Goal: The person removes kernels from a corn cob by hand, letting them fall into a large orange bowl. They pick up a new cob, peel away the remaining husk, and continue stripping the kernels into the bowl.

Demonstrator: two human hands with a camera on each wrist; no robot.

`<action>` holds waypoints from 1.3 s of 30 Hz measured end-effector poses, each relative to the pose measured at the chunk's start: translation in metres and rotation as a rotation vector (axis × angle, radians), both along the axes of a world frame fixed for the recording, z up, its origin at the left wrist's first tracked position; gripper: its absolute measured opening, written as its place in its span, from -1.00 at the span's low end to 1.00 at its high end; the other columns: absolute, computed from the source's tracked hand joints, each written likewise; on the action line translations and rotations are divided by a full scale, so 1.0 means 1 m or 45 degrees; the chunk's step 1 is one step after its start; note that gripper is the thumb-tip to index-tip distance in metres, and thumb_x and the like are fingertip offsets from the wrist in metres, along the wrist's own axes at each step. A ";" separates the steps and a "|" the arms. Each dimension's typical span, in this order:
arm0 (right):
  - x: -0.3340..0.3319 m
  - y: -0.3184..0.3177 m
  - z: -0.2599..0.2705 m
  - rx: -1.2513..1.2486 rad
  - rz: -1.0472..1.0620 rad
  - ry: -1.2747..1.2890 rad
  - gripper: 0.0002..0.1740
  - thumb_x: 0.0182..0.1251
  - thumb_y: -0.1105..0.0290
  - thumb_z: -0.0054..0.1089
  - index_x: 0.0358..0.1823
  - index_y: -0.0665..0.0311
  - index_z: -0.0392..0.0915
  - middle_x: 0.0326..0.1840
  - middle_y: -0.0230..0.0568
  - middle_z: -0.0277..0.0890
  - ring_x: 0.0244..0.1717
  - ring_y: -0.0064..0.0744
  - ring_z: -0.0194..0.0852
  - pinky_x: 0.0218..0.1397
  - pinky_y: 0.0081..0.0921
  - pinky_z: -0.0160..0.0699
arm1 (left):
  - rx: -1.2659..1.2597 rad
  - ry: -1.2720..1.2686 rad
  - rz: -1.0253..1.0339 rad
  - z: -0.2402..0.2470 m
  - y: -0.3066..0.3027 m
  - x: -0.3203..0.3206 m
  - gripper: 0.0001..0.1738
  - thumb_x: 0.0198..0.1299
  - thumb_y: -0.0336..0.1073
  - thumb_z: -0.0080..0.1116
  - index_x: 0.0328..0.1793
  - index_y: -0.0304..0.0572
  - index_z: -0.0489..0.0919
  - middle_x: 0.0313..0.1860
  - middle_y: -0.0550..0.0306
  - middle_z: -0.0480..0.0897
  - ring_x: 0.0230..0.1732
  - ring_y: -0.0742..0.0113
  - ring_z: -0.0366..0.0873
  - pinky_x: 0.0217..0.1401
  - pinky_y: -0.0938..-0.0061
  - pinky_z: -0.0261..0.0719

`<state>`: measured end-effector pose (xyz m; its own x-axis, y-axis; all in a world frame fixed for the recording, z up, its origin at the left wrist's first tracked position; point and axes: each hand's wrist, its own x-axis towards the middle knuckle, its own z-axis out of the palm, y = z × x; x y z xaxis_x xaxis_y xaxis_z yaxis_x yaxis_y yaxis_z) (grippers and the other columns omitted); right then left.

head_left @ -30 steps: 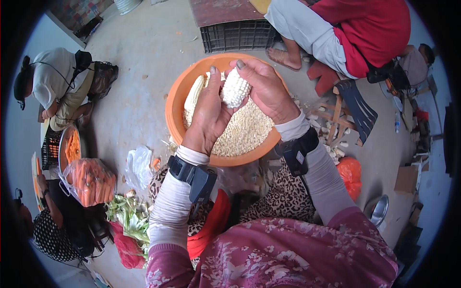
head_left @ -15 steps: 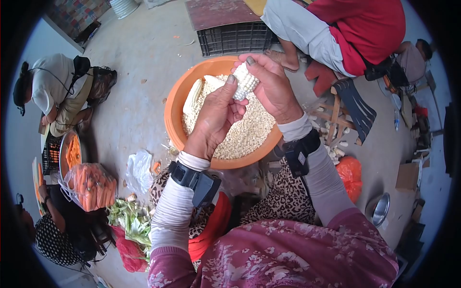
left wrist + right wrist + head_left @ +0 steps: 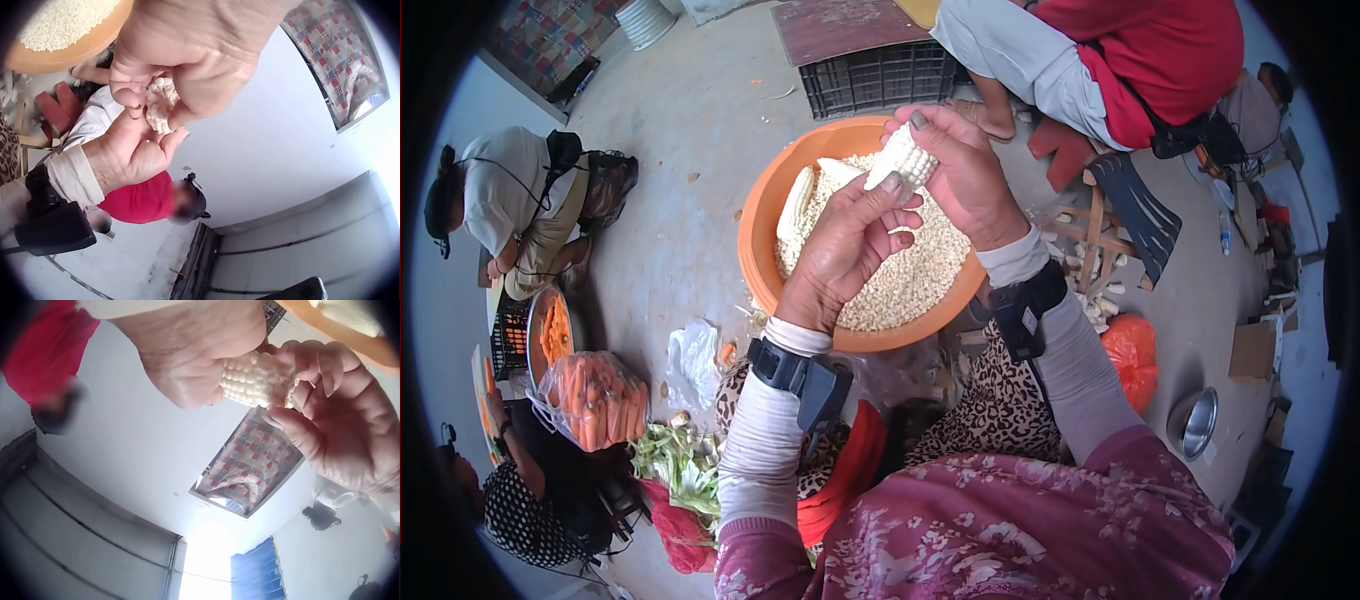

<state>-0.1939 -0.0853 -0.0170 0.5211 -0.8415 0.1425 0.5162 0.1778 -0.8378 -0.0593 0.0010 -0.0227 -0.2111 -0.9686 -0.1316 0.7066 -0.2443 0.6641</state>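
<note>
Both hands are raised over an orange basin point(image 3: 760, 270) of loose pale kernels point(image 3: 920, 270). The right hand point(image 3: 972, 175) grips a short white corn cob point(image 3: 908, 160), its thumb along the top. At the cob's lower end is the left hand point(image 3: 847, 240), thumb and fingertips touching it. In the right wrist view the cob point(image 3: 250, 378) lies between the right hand point(image 3: 194, 353) and the left hand point(image 3: 350, 419); part of its end shows no kernels. Another whole cob point(image 3: 796, 203) lies inside the basin's left side.
A black crate point(image 3: 880, 80) stands beyond the basin. Bagged carrots point(image 3: 595, 400) and green husks point(image 3: 685, 470) lie at the left. A wooden stool point(image 3: 1095, 230), a red bag point(image 3: 1132, 360) and a metal bowl point(image 3: 1200, 424) are at the right. Other people sit around.
The cob has tilted, its lower end now pointing left toward the left thumb. The left hand's fingers have loosened from around it. The head view has shifted slightly.
</note>
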 end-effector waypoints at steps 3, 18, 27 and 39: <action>0.004 0.001 -0.004 -0.069 -0.050 0.067 -0.72 0.35 0.44 -0.03 0.00 0.48 0.39 -0.09 -0.14 0.46 -0.07 -0.42 0.45 0.03 -0.50 0.45 | 0.056 0.005 0.022 0.002 -0.002 0.000 -0.67 0.35 -0.18 -0.01 0.02 -0.33 0.42 -0.26 -0.02 0.62 -0.37 0.43 0.58 -0.35 0.64 0.58; 0.005 0.000 -0.006 0.090 -0.042 -0.047 -0.73 0.36 0.39 0.04 -0.06 0.48 0.42 -0.22 -0.23 0.48 -0.25 -0.55 0.45 -0.16 -0.57 0.46 | 0.040 -0.208 0.080 -0.003 -0.003 -0.001 -0.72 0.38 -0.27 -0.09 0.02 -0.39 0.40 -0.26 -0.03 0.62 -0.40 0.48 0.57 -0.38 0.69 0.57; -0.001 -0.005 -0.009 0.090 -0.014 -0.048 -0.74 0.39 0.41 -0.04 0.00 0.45 0.40 -0.12 -0.16 0.48 -0.09 -0.42 0.47 0.04 -0.49 0.45 | -0.036 -0.077 0.056 0.005 -0.002 0.002 -0.68 0.37 -0.23 -0.08 0.05 -0.37 0.39 -0.16 -0.06 0.61 -0.24 0.30 0.64 -0.32 0.58 0.59; 0.007 0.000 -0.014 -0.027 -0.126 0.123 -0.73 0.40 0.41 -0.02 -0.01 0.48 0.40 -0.14 -0.21 0.46 -0.11 -0.50 0.45 0.02 -0.54 0.44 | 0.115 -0.633 0.214 0.000 -0.007 -0.003 -0.70 0.26 -0.12 0.14 -0.18 -0.24 0.54 -0.41 0.26 0.57 -0.51 0.59 0.47 -0.48 0.73 0.40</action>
